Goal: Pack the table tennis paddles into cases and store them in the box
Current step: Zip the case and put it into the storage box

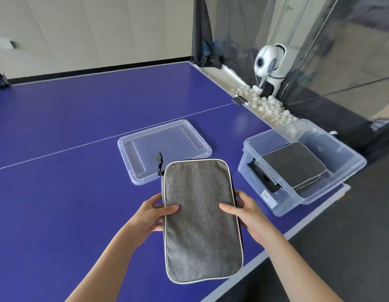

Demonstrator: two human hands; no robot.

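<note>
Fingers of the left hand and right hand clasp opposite long edges of a grey fabric rectangular case with pale piping, held above the blue table-tennis table. Clear plastic box, right: two more grey cases inside. Clear flat lid: on table beyond the held case.

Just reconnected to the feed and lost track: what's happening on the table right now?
A person grips a grey fabric zip case with pale piping by its long edges, left hand and right hand, above the blue table tennis table. To the right, the clear plastic storage box is open and already contains grey cases. Its clear lid lies flat on the table beyond the held case.
</note>
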